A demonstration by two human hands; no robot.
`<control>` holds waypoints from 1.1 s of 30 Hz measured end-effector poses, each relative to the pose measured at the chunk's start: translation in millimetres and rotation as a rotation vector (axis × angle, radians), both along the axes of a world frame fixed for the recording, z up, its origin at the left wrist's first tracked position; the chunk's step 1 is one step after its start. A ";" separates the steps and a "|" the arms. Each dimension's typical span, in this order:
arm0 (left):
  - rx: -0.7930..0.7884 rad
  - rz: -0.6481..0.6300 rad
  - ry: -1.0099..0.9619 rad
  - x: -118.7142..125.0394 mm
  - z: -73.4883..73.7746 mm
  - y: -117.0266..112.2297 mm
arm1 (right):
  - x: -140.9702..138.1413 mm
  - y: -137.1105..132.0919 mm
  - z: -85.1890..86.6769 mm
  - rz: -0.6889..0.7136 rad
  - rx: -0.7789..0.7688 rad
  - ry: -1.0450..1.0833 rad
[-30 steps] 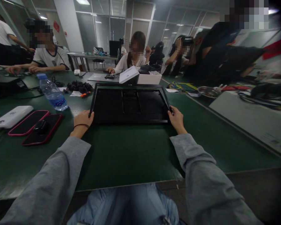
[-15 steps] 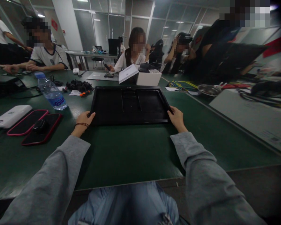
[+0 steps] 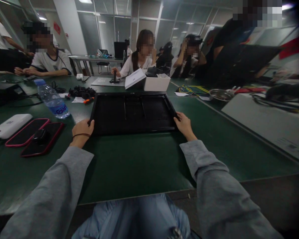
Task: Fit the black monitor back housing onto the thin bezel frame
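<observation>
A wide black rectangular panel [image 3: 109, 114], like a shallow tray with a raised rim, is held at both ends above or on the green table; I cannot tell whether its underside touches. Two thin ridges run across its recessed middle. My left hand [image 3: 81, 131], with a dark band at the wrist, is closed on the left end, thumb on the near corner. On the right end, my right hand [image 3: 184, 124] grips the rim with its thumb and fingers. The fingers under the panel are hidden.
Left of the panel stand a tilted water bottle [image 3: 53, 101], two phones [image 3: 43, 146] and a white power bank [image 3: 10, 126]. Beyond it lies a white box [image 3: 156, 83]. A metal bowl [image 3: 221, 95] and a pale flat case [image 3: 264, 122] sit to the right. Several people sit across the table.
The panel and both hands have shifted slightly left in view. The panel's left end now sits a little nearer me. Both hands keep their hold.
</observation>
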State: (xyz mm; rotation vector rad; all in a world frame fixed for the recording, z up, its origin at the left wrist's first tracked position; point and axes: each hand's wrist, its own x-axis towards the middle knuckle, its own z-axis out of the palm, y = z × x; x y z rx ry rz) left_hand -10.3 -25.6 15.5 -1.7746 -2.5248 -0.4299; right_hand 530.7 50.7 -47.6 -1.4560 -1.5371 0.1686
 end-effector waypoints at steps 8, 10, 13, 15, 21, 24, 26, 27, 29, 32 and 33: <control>-0.019 0.005 0.002 4.4 2.6 0.9 | 1.2 -0.7 2.9 -0.019 -0.024 -0.024; -0.025 0.011 -0.018 2.3 -1.4 3.9 | 0.4 -0.8 1.9 -0.017 -0.026 -0.030; -0.032 0.003 -0.078 -0.7 -7.0 8.5 | -1.6 -1.5 1.1 -0.037 -0.018 -0.041; -0.039 -0.013 -0.115 -2.1 -9.5 10.5 | -3.0 -2.4 1.6 -0.056 -0.015 -0.042; -0.051 -0.025 -0.127 -6.2 -10.4 11.0 | -6.1 -3.9 6.8 -0.074 -0.027 -0.027; -0.070 -0.018 -0.141 -8.3 -9.1 11.6 | -8.3 -3.4 8.2 -0.070 -0.034 -0.016; -0.080 -0.007 -0.154 -9.2 -8.4 12.4 | -9.5 -2.5 7.8 -0.068 -0.034 -0.016; -0.083 0.001 -0.158 -9.5 -8.3 12.8 | -9.9 -2.0 7.4 -0.068 -0.036 -0.018; -0.080 0.014 -0.157 -9.9 -8.2 13.0 | -10.3 -1.2 6.3 -0.073 -0.040 -0.020; -0.066 0.018 -0.136 -10.0 -8.1 12.1 | -10.4 -1.0 5.2 -0.077 -0.036 -0.037; -0.060 0.016 -0.127 -9.9 -8.0 11.6 | -10.4 -1.2 5.1 -0.079 -0.033 -0.047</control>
